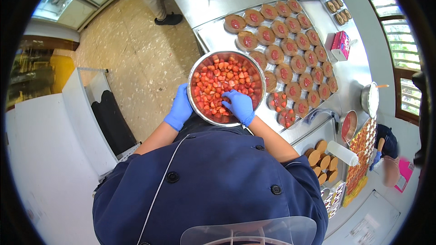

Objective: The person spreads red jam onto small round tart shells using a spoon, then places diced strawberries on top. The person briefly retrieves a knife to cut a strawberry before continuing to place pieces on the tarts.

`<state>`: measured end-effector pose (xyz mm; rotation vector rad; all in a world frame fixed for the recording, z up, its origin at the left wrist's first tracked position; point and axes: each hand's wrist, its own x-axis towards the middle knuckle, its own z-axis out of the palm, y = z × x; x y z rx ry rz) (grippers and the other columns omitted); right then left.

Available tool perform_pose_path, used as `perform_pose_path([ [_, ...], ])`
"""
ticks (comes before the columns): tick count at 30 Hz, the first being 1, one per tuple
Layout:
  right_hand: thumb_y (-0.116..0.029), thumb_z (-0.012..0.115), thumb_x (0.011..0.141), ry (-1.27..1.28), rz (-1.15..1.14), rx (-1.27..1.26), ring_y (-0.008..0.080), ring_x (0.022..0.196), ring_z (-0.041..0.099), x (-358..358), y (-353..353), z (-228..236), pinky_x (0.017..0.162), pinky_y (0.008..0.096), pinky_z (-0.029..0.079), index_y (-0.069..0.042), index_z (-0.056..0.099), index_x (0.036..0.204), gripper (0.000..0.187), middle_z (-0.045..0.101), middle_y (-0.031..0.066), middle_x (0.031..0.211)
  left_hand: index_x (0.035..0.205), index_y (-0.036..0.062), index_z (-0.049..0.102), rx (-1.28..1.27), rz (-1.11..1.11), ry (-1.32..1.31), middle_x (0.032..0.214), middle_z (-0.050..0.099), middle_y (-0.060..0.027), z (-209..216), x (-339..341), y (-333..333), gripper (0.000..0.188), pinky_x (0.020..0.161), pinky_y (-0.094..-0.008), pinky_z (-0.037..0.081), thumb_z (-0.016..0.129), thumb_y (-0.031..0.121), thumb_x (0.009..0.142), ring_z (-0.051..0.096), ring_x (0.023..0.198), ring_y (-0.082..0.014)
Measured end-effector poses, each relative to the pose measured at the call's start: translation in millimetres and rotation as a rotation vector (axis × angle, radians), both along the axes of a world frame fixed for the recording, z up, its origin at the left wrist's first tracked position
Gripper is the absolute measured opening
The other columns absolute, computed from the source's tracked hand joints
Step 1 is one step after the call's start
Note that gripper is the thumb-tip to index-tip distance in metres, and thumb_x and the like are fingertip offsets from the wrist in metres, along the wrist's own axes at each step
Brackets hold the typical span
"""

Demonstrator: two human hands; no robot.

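A steel bowl [257,67] full of cut strawberry pieces [222,79] is in front of my body, beside the table's edge. My left hand [180,107], in a blue glove, grips the bowl's left side, its fingers partly hidden by the rim. My right hand [239,106], also gloved, is inside the bowl with fingers curled around strawberry pieces. To the right, a tray [213,31] bears rows of brown cake rounds [284,73] with red filling in their centres. Strawberry pieces sit on a near round [287,118] and the one just behind it.
Right of me are a pan of red sauce [349,126], a white squeeze bottle [343,153], plain brown rounds [323,161] and a bowl of white cream [370,99]. A tissue box [340,46] stands beyond the tray. Other people are at far left and far right.
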<state>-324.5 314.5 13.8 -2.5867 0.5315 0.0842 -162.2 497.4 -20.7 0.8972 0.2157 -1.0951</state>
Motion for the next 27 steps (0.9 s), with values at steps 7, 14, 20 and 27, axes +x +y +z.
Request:
perform_pose_path([
  [7, -0.011, 0.063, 0.079, -0.092, -0.028, -0.256, 0.0283, 0.095, 0.062, 19.4, -25.3, -1.8, 0.077, 0.0394, 0.052, -0.011, 0.068, 0.105, 0.026, 0.062, 0.0114, 0.113, 0.125, 0.0032, 0.049, 0.037, 0.033, 0.006, 0.13, 0.056, -0.0147, 12.9, -3.0, -3.3, 0.04, 0.104, -0.0391, 0.044, 0.036, 0.033, 0.102, 0.055, 0.119, -0.0242],
  [14, -0.024, 0.064, 0.085, -0.091, 0.412, -0.089, 0.0312, 0.126, 0.047, 34.4, 21.4, -6.3, 0.1, 0.0463, 0.043, -0.016, 0.058, 0.125, 0.041, 0.051, 0.011, 0.135, 0.124, 0.0031, 0.05, -0.075, 0.005, 0.088, 0.129, 0.057, -0.0128, 8.1, -0.8, -2.9, 0.039, 0.102, -0.037, 0.045, 0.036, 0.032, 0.103, 0.057, 0.116, -0.0215],
  [20, -0.018, 0.06, 0.08, 0.319, 0.312, 0.167, 0.0244, 0.081, 0.068, -9.3, -16.7, 28.0, 0.07, 0.0393, 0.054, -0.023, 0.075, 0.077, 0.015, 0.07, -0.0016, 0.087, 0.126, 0.003, 0.046, -0.029, 0.01, -0.071, 0.124, 0.057, -0.0119, -5.7, -6.1, 3.4, 0.033, 0.102, -0.0357, 0.046, 0.034, 0.024, 0.104, 0.056, 0.115, -0.0198],
  [27, -0.013, 0.059, 0.082, -0.086, 0.162, -0.027, 0.0254, 0.079, 0.066, 42.9, -7.3, 4.2, 0.069, 0.0398, 0.052, -0.016, 0.073, 0.091, 0.017, 0.068, 0.0071, 0.09, 0.127, 0.0049, 0.041, -0.056, -0.039, 0.006, 0.125, 0.054, -0.0116, -17.7, 0.1, 3.3, 0.026, 0.102, -0.0333, 0.046, 0.036, 0.016, 0.104, 0.053, 0.114, -0.017],
])
